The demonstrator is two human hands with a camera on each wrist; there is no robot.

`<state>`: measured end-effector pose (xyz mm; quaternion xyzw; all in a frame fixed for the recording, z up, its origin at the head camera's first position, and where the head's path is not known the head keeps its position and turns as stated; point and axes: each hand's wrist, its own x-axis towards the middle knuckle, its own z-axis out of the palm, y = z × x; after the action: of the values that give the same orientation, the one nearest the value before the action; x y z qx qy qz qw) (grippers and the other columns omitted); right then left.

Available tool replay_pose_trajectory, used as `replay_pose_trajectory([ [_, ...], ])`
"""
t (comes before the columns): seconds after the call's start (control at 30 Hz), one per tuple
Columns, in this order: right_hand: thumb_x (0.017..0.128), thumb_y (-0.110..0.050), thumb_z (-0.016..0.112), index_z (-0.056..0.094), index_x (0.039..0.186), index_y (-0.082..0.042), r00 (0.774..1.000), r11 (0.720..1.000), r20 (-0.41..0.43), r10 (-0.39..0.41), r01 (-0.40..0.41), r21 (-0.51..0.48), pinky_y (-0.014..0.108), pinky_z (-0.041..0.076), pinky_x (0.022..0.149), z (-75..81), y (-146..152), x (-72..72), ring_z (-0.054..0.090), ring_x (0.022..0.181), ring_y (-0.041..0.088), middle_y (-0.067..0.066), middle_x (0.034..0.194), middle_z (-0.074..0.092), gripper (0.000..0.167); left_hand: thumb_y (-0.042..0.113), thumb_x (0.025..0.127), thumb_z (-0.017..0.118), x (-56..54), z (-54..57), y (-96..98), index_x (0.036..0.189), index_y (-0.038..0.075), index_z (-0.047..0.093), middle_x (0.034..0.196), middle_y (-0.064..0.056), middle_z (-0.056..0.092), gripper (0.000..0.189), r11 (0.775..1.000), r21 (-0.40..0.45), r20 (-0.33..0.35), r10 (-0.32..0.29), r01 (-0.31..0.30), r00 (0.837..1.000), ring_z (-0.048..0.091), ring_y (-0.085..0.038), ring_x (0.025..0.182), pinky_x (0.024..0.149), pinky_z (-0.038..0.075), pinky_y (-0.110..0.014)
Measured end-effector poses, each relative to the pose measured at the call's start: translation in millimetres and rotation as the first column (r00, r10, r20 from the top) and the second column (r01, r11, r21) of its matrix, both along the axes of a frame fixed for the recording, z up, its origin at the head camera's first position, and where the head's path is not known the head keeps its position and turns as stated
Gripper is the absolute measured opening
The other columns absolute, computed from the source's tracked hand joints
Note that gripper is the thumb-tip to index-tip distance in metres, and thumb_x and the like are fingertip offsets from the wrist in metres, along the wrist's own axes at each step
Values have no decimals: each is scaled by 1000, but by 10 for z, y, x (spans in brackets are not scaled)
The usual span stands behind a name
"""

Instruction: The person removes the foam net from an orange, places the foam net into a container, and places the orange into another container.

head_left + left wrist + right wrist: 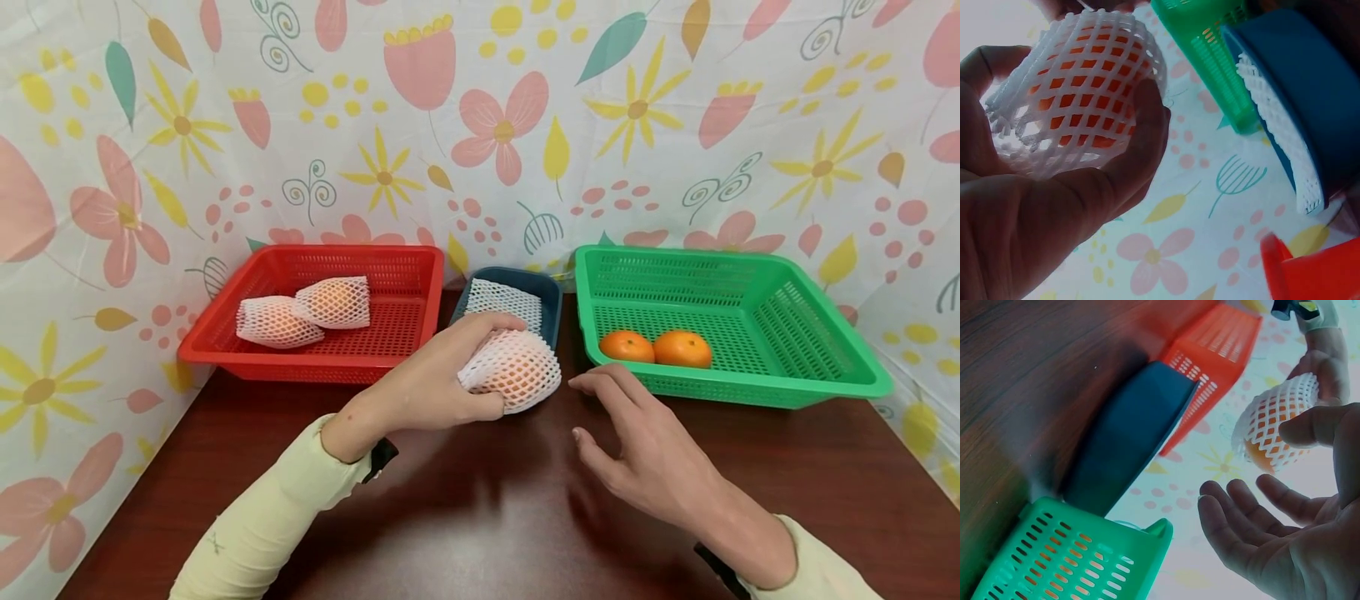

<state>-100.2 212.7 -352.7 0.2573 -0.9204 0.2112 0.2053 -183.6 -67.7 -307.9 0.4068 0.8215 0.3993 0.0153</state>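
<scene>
An orange in a white foam net sleeve is held up in my left hand, with the thumb and fingers curled round it. In the right wrist view, bare peel of this netted orange shows at one end of the sleeve. My right hand is just to its right, apart from it, fingers loosely bent and holding nothing. Behind the left hand, white foam net sleeves lie in a small dark blue tray, partly hidden by that hand.
On the left stands a red basket with two netted oranges. To the right is a green basket, where two bare oranges sit in the near left corner. All stand on a dark brown table before a flower-print cloth.
</scene>
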Motion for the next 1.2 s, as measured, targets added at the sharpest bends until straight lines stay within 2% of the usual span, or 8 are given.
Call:
replay_pose_trajectory([
  [0.2, 90, -20, 79, 59, 135, -14, 1000, 1000, 11, 12, -11, -6, 35, 56, 94, 6, -1, 6, 61, 116, 9, -7, 133, 57, 50, 22, 80, 77, 5, -45, 24, 149, 24, 50, 139, 16, 54, 74, 1000, -1, -9, -31, 31, 999, 53, -4, 121, 104, 49, -32],
  [0.43, 91, -21, 78, 59, 135, -15, 999, 999, 2, 47, -47, -21, 26, 50, 97, 6, -6, 2, 60, 118, 8, -7, 134, 57, 48, 19, 78, 77, 23, -104, 32, 150, 24, 49, 141, 16, 54, 77, 996, 35, -15, -84, 85, 996, 52, -5, 123, 104, 49, -32],
  [0.7, 91, -19, 77, 61, 134, -13, 996, 991, 1, 92, -92, -101, 14, 42, 103, 12, -3, 2, 59, 120, 12, -5, 134, 57, 47, 20, 78, 78, 49, -150, 74, 152, 24, 48, 144, 15, 54, 80, 989, 58, -16, -139, 139, 990, 53, -8, 124, 101, 51, -33],
  [0.9, 88, -12, 77, 62, 130, -10, 988, 977, -72, 140, -149, -151, 12, 44, 97, 17, -13, 3, 58, 113, 10, -4, 130, 60, 45, 17, 78, 77, 76, -158, 95, 152, 26, 48, 145, 14, 54, 80, 979, 93, 14, -184, 182, 983, 54, -10, 123, 100, 52, -32],
  [1.1, 86, -9, 72, 63, 125, -6, 982, 966, -150, 118, -148, -212, 17, 44, 94, 29, -2, -15, 58, 108, 15, 0, 123, 63, 41, 17, 78, 77, 83, -172, 114, 152, 23, 48, 144, 11, 55, 80, 975, 102, -3, -197, 196, 980, 53, -11, 125, 102, 51, -33],
  [1.2, 86, -7, 70, 63, 124, -5, 978, 956, -165, 125, -163, -243, 20, 45, 93, 32, 1, -23, 58, 106, 17, 1, 121, 63, 39, 19, 78, 78, 86, -174, 120, 152, 25, 48, 143, 13, 55, 80, 974, 106, 8, -201, 199, 980, 52, -10, 125, 101, 51, -34],
])
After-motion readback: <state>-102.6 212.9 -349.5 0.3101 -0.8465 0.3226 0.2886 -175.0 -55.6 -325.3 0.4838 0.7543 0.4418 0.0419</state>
